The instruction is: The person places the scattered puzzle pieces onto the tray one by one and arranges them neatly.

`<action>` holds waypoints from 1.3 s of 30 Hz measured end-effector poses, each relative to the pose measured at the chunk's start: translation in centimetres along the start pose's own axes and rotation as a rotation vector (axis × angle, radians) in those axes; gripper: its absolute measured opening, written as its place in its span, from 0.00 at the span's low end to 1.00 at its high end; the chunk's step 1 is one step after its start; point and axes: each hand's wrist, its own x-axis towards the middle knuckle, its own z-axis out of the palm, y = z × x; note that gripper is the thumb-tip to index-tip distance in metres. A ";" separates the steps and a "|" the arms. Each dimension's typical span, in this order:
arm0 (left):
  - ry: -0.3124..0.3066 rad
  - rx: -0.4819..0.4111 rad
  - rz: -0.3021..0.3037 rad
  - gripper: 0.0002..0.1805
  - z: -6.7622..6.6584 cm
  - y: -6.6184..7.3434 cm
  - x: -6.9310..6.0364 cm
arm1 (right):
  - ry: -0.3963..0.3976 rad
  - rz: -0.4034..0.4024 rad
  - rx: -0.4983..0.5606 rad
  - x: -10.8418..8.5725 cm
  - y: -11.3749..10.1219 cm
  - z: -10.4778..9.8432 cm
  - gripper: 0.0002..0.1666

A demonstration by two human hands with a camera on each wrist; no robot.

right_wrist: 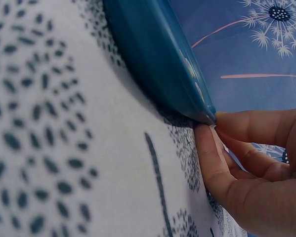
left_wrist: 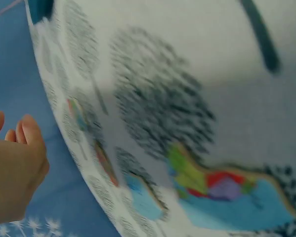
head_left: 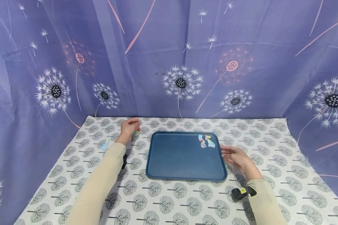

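Note:
My left hand (head_left: 129, 127) is above the far left of the table, its fingers loosely bent. No held thing shows in the left wrist view, where the hand (left_wrist: 21, 170) appears at the left edge. Beside it in the head view lies a red and green puzzle-like piece (head_left: 136, 132), partly hidden by the fingers. A light blue piece (head_left: 104, 144) lies further left. My right hand (head_left: 236, 158) is at the right side of the dark blue tray (head_left: 183, 156); in the right wrist view its thumb and finger (right_wrist: 251, 126) pinch the tray rim (right_wrist: 187, 106).
Colourful cut pieces (head_left: 202, 142) lie in the tray's far right corner. The left wrist view shows several pieces on the tree-print cloth, a large blue one (left_wrist: 236, 212) closest. A purple dandelion curtain (head_left: 146, 78) hangs behind the table.

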 end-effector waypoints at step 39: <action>-0.120 0.575 -0.034 0.32 -0.6 -1.6 0.1 | 0.002 0.003 0.016 0.0 -0.1 0.0 0.35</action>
